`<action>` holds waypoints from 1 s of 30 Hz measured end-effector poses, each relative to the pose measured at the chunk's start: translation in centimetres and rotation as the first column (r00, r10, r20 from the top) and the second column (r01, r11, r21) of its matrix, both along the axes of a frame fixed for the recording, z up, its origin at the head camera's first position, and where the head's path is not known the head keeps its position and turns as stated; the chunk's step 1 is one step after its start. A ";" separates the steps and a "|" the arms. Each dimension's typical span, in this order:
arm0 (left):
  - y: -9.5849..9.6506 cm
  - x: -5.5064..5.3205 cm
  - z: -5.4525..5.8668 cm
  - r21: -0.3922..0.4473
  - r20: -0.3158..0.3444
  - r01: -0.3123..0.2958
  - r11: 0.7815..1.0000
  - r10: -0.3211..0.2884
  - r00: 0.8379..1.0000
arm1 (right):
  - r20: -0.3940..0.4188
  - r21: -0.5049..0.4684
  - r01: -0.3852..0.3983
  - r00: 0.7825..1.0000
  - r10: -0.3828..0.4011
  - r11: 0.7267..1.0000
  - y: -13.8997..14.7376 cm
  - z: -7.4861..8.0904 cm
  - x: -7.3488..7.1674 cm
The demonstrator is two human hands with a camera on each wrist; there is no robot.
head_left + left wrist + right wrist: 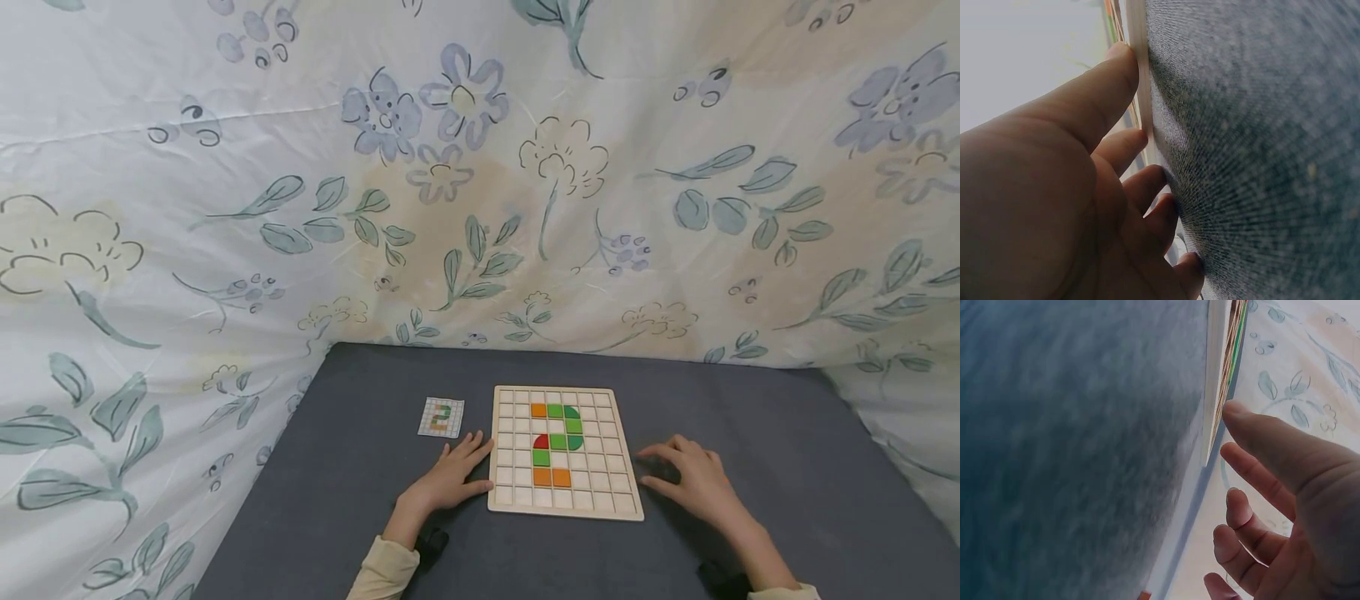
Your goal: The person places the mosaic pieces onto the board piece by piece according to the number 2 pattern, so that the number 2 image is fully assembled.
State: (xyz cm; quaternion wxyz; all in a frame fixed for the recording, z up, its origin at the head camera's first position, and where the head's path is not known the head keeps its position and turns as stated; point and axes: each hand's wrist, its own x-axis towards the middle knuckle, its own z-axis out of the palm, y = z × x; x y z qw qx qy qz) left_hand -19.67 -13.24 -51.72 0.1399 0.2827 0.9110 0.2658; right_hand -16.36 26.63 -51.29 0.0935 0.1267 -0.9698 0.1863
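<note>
A square wooden grid board (603, 479) lies flat on the dark table. Coloured tiles make a 2-like shape on it: orange tiles (561, 477), green tiles (558, 442), rounded dark green ones (572, 412) and a rounded red tile (542, 442). My left hand (448, 481) has its fingers spread, with thumb and index fingertip against the board's left edge. In the left wrist view those fingertips rest on the pale wooden rim (1141, 94). My right hand (696, 482) hovers beside the right edge, fingers loosely bent and holding nothing.
Left of the board lies a small card (441, 417) printed with a similar 2-like pattern. The dark grey tabletop (360, 433) reaches back to a floral cloth (480, 200) hanging behind and at the sides.
</note>
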 end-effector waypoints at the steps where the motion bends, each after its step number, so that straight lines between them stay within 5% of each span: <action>1: 0.0 0.0 -0.1 -0.001 0.000 0.000 1.000 0.000 1.000 | 0.001 0.002 0.003 1.000 -0.003 1.000 0.2 0.0 0.0; 30: 0.1 0.1 0.1 0.008 0.008 -0.007 1.000 0.007 1.000 | 0.106 0.061 0.119 0.987 -0.125 0.991 6.6 -0.5 1.3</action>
